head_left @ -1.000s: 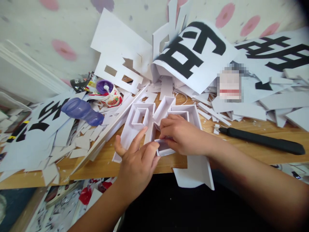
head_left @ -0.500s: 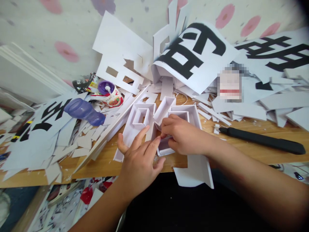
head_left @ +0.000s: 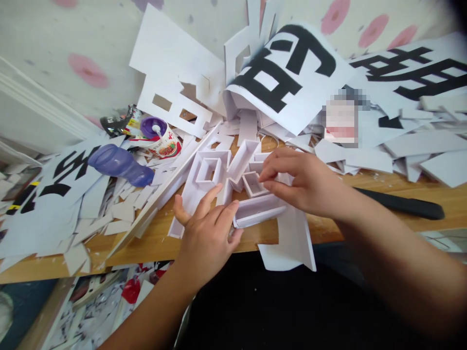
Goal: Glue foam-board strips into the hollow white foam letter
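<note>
A white foam-board character with raised walls (head_left: 215, 172) lies on the wooden table (head_left: 365, 194). My left hand (head_left: 207, 233) rests on its near part, fingers spread and pressing against the near wall strip (head_left: 260, 211). My right hand (head_left: 302, 182) hovers just right of a small square cell (head_left: 253, 183); its fingers are curled together in a pinch, and I cannot make out anything between them.
A black utility knife (head_left: 401, 206) lies right of my right hand. A purple bottle (head_left: 118, 164) and a snack cup (head_left: 162, 138) sit at the left. Foam-board scraps (head_left: 120, 211) and printed black-character sheets (head_left: 288, 73) cover the back. A white offcut (head_left: 292, 243) overhangs the table edge.
My right hand has lifted off the near cell and drawn right and up, uncovering the small square cell and the near strip. My left hand stays pressed on the piece.
</note>
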Demonstrator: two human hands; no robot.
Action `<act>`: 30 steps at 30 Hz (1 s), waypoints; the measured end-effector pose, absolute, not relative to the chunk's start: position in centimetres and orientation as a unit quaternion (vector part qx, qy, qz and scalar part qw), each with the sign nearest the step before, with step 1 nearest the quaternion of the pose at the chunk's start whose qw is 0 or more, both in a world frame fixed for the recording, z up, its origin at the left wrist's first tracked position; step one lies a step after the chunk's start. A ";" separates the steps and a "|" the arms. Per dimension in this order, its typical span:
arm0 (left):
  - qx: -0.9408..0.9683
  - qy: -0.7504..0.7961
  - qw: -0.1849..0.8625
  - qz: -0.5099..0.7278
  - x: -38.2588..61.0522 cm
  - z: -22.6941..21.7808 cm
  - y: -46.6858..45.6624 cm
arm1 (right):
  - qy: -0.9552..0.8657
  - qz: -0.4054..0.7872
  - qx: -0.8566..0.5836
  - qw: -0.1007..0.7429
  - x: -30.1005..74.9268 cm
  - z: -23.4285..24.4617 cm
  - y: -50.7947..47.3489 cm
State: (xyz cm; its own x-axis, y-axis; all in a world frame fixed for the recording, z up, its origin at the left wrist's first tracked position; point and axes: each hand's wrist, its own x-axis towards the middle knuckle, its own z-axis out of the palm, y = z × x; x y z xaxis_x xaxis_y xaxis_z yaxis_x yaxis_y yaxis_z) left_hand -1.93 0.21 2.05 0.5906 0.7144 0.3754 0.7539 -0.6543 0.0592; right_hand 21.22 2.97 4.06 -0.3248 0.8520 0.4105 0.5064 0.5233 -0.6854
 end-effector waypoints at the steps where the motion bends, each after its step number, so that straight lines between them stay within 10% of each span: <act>1: -0.891 -0.412 0.050 -0.182 -2.0 2.1 0.2 | -0.795 0.220 -0.426 0.371 21.6 4.2 2.5; 30: -0.912 -0.394 -0.041 -0.110 -2.9 3.2 1.1 | -0.910 0.082 -0.353 0.201 18.6 2.5 0.9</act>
State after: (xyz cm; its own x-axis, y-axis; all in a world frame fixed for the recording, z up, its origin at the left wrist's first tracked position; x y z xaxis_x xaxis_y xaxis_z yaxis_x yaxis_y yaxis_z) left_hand -2.94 1.13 3.23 0.6658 0.7270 0.1681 0.7089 -0.6865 0.1615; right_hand 18.56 0.85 2.53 -0.6702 0.6749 0.3087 0.6090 0.7379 -0.2909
